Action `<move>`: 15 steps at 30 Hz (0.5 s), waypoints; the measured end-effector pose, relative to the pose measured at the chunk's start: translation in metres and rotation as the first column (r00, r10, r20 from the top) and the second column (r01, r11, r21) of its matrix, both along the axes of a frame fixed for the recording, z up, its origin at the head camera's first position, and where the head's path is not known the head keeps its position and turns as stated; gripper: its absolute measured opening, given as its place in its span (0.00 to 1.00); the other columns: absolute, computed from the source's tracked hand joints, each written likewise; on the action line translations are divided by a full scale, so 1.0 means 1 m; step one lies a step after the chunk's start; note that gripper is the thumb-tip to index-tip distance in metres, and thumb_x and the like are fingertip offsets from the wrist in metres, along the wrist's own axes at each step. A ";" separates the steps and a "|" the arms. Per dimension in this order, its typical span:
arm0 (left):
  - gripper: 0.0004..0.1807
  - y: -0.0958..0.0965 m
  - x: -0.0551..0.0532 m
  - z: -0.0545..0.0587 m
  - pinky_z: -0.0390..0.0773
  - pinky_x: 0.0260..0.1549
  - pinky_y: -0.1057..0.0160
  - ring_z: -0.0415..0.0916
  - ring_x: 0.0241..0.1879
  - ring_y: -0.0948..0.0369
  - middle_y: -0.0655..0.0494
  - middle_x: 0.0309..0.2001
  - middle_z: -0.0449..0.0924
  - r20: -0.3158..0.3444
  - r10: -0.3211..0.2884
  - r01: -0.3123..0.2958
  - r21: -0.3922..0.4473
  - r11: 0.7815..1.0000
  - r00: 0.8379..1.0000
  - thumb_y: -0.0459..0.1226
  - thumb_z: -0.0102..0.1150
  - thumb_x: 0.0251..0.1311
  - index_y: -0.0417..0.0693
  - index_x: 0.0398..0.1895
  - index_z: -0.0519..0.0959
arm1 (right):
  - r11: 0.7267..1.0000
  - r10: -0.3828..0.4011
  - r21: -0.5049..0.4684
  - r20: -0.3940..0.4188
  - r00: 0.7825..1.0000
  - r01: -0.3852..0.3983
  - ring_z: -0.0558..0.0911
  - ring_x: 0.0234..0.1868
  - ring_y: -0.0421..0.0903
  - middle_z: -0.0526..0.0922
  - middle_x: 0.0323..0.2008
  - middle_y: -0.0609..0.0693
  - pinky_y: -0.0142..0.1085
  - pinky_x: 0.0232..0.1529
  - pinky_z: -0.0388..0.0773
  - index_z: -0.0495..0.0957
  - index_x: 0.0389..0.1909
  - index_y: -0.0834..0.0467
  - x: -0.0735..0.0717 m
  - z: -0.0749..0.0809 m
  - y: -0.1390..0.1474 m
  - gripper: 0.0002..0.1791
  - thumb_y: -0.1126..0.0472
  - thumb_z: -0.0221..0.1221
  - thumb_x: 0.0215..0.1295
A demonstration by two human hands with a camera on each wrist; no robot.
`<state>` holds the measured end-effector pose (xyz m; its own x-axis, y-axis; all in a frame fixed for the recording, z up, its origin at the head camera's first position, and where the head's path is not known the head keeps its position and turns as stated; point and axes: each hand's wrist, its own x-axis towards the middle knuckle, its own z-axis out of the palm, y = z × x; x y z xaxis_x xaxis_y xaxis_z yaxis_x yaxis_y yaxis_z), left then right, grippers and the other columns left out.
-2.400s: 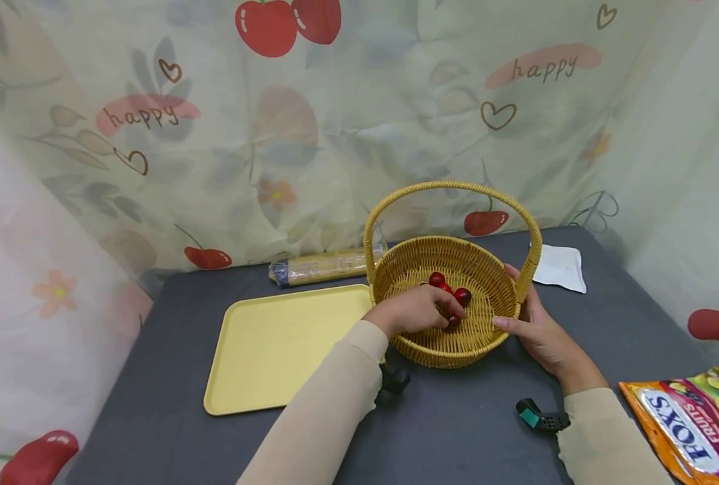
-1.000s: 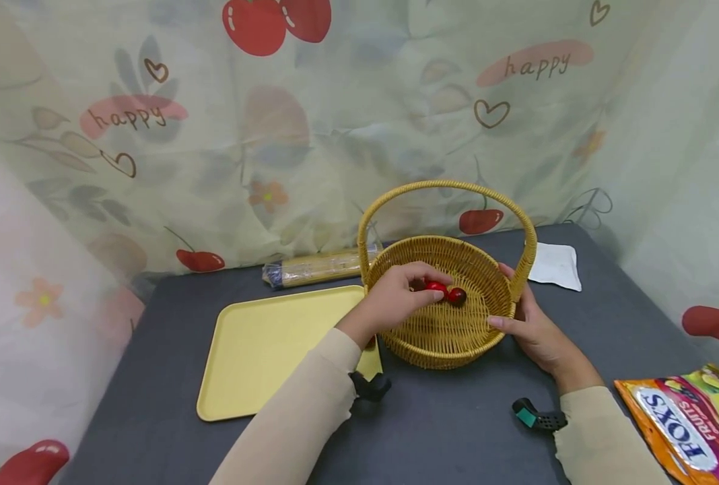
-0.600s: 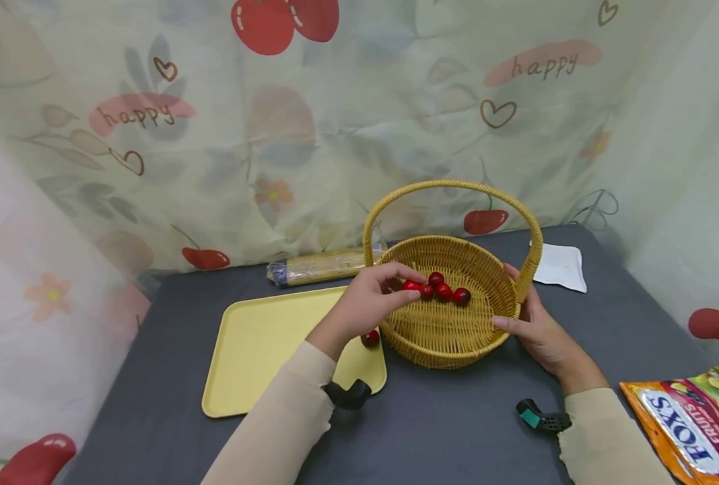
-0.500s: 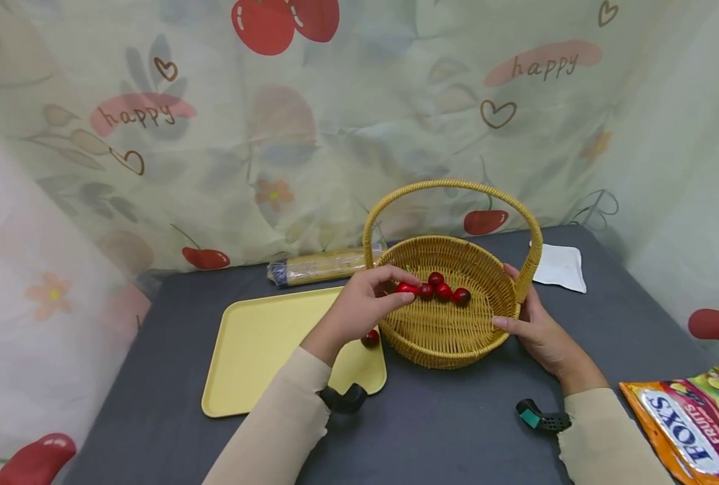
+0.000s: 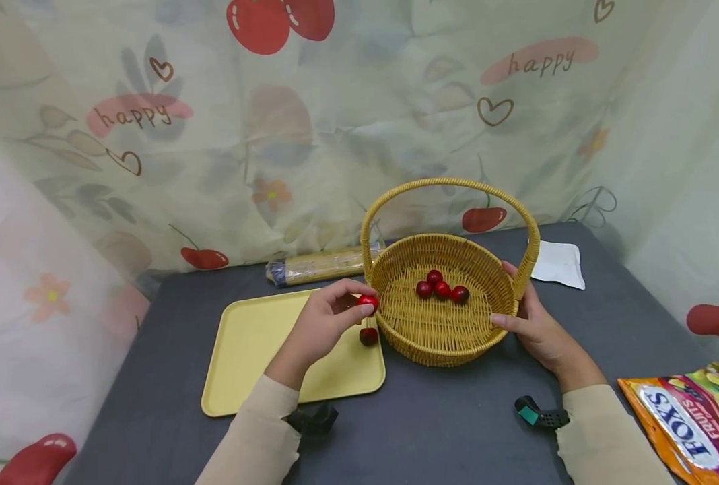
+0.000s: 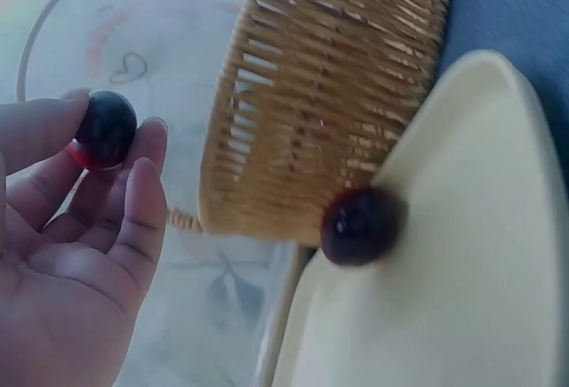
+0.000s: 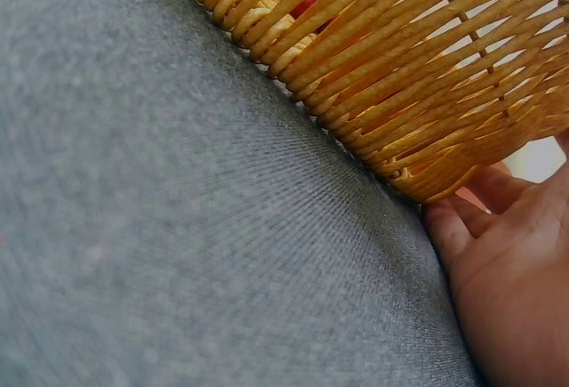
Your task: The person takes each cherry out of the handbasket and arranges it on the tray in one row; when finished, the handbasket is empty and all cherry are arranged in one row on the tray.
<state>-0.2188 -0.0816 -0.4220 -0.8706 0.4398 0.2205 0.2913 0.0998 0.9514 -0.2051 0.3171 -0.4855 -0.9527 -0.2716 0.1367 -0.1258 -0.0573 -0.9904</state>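
My left hand (image 5: 314, 330) pinches a dark red cherry (image 5: 367, 303) between thumb and fingertips, just outside the basket's left rim and above the tray's right side. The left wrist view shows this cherry (image 6: 105, 131) up close, dark with a bright red underside. Another cherry (image 5: 368, 336) lies on the pale yellow tray (image 5: 250, 357) near its right edge, beside the wicker basket (image 5: 444, 350). Inside the basket, several cherries (image 5: 441, 290) sit clustered. With its thumb over the rim, my right hand (image 5: 544, 333) holds the basket's right side; its other fingers are partly hidden behind the wall.
The basket's tall arched handle (image 5: 450, 182) rises over its opening. Behind the tray lies a plastic-wrapped roll (image 5: 320, 266). A white packet (image 5: 558, 264) is at the back right, and a colourful Fox's bag (image 5: 687, 417) at the right front. A printed curtain (image 5: 335, 135) closes off the back.
My left hand has picked a cherry from the group in the basket and carried it leftward past the rim, over the tray. My right hand has stayed on the basket.
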 end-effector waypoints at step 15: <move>0.19 -0.035 0.006 -0.036 0.83 0.43 0.56 0.84 0.45 0.51 0.49 0.51 0.88 0.167 0.157 -0.143 -0.094 0.985 0.973 0.31 0.75 0.68 0.44 0.60 0.87 | 1.000 -0.002 0.002 0.014 1.000 0.002 0.52 0.81 0.60 0.43 0.84 0.61 0.29 0.67 0.65 0.36 0.89 0.42 0.000 0.000 0.000 0.56 0.69 0.62 0.76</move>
<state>-0.2126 -0.1168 -0.4579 -0.9499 0.3111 0.0291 0.0982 0.2085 0.9731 -0.2056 0.3170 -0.4858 -0.9551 -0.2694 0.1232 -0.1123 -0.0555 -0.9921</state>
